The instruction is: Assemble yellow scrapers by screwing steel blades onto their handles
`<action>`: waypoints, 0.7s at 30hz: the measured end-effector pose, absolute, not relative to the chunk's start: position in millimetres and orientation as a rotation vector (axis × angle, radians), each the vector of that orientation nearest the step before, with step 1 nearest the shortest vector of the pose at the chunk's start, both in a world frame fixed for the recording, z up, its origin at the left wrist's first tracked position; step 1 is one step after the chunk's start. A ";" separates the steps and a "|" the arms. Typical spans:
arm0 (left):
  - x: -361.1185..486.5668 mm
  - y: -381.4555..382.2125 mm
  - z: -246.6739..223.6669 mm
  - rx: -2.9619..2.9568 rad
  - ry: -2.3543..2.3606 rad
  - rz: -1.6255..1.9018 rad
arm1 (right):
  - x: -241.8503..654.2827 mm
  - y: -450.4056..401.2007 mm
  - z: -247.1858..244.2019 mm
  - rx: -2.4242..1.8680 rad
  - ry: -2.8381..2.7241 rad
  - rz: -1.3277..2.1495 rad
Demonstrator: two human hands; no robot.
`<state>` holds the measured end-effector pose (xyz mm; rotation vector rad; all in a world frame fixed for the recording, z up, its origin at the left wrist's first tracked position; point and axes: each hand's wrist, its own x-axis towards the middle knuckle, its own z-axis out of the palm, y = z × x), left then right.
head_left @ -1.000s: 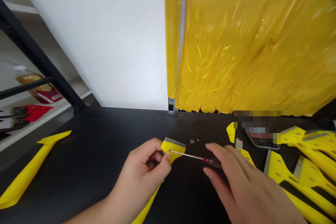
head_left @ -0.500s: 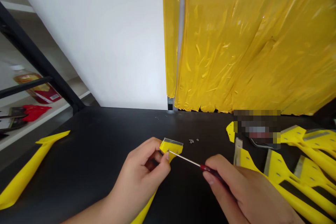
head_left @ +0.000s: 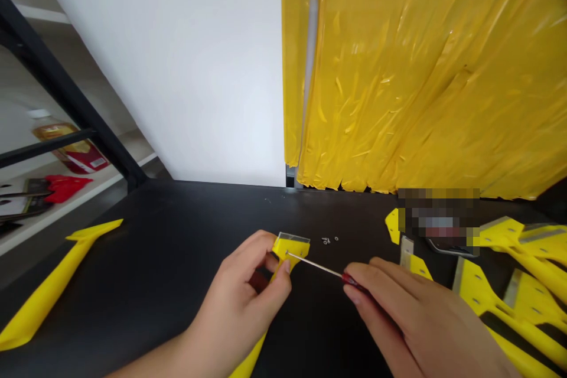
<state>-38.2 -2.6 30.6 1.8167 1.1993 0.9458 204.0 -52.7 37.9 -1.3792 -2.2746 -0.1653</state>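
Note:
My left hand (head_left: 248, 289) pinches the head of a yellow scraper (head_left: 299, 248) between thumb and fingers. A blade with a grey edge lies along the top of that head, and the handle runs down below my hand. In my right hand (head_left: 398, 313) is a screwdriver (head_left: 321, 267), gripped by its dark red handle. Its thin metal shaft points left, and the tip touches a small screw spot on the scraper head. Several tiny screws and nuts (head_left: 326, 241) lie on the black table just beyond the scraper.
More yellow scrapers (head_left: 476, 289) lie at the right, near a yellow plate (head_left: 392, 225) and a blurred-out object. Another yellow tool (head_left: 53, 283) lies at the left. A shelf with a bottle (head_left: 66, 142) stands beyond. Yellow plastic sheeting (head_left: 398, 71) hangs behind the table.
The view has shifted slightly, so most things appear a little further right. My right hand's fingers have shifted on the screwdriver handle. Both hands keep their holds.

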 end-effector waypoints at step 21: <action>-44.7 2.6 43.9 1.860 1.244 1.074 | 186.7 -53.3 44.3 -1.494 -1.495 1.546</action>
